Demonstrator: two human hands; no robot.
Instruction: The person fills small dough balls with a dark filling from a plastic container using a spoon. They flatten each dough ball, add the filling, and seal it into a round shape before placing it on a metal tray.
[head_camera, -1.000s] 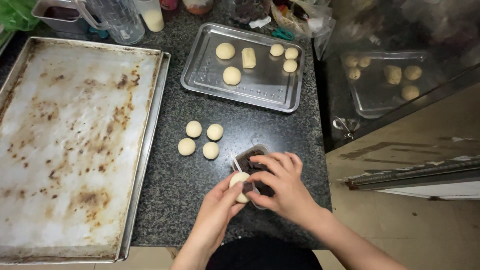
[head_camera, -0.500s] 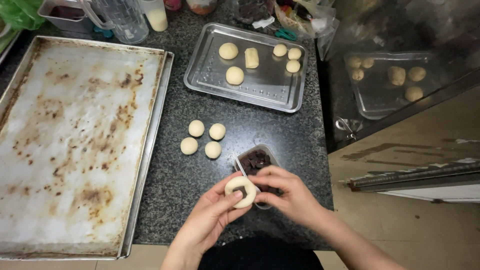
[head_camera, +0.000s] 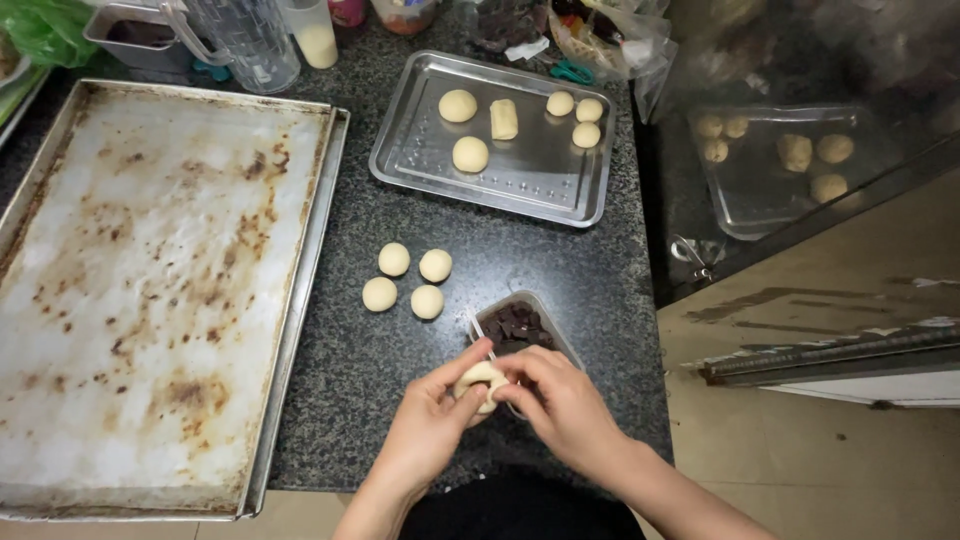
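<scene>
Left hand (head_camera: 432, 420) and right hand (head_camera: 560, 400) together at the near edge of the dark speckled desk (head_camera: 350, 360), both pinching one pale dough piece (head_camera: 482, 382) between them. Fingers (head_camera: 472, 362) of the left curled around its left side, those of the right closed over its right side and top; dough held just above the desk, right in front of a small clear tub of dark brown chunks (head_camera: 515, 328) (probably chocolate, though too small to tell for sure). Tub partly covered by the right hand.

Just beyond and to the left, four small dough balls (head_camera: 405, 280) on the bare desk in a loose cluster, near one another but apart from the hands. Farther back, a shiny steel tray (head_camera: 420, 160) with six dough pieces: five round, one log-shaped. At far left, a large stained baking sheet (head_camera: 150, 290) lined with browned paper, nothing on it. Along the back edge, a clear measuring jug (head_camera: 245, 40) and a small cup of cream-coloured liquid (head_camera: 315, 35). To the right, a glass panel (head_camera: 790, 160) reflecting the tray and dough.
</scene>
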